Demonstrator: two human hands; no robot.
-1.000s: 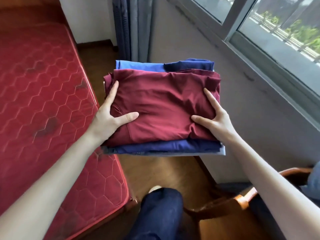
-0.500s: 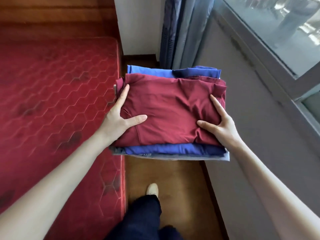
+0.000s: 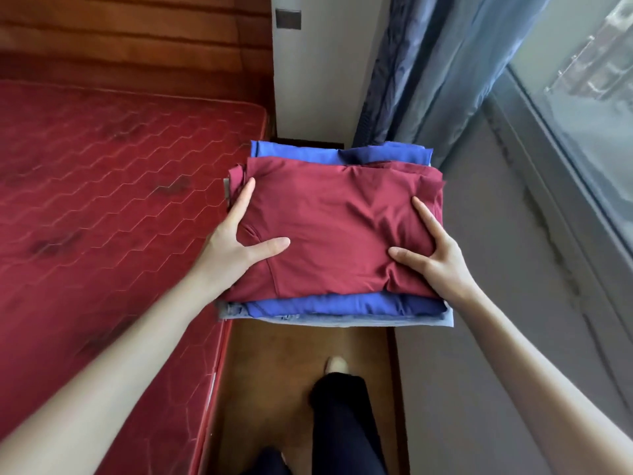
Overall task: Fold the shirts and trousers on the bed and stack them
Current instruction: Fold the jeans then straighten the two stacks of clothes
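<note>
Above the floor, left hand (image 3: 236,241) and right hand (image 3: 435,255) grip the unlabelled folded stack (image 3: 339,234).

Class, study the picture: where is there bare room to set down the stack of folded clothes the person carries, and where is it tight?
The red mattress left of the stack shows bare quilted surface up to the wooden headboard. It is tight in the floor strip between mattress edge and grey wall, where the person stands. Left hand and right hand grip the stack.
</note>
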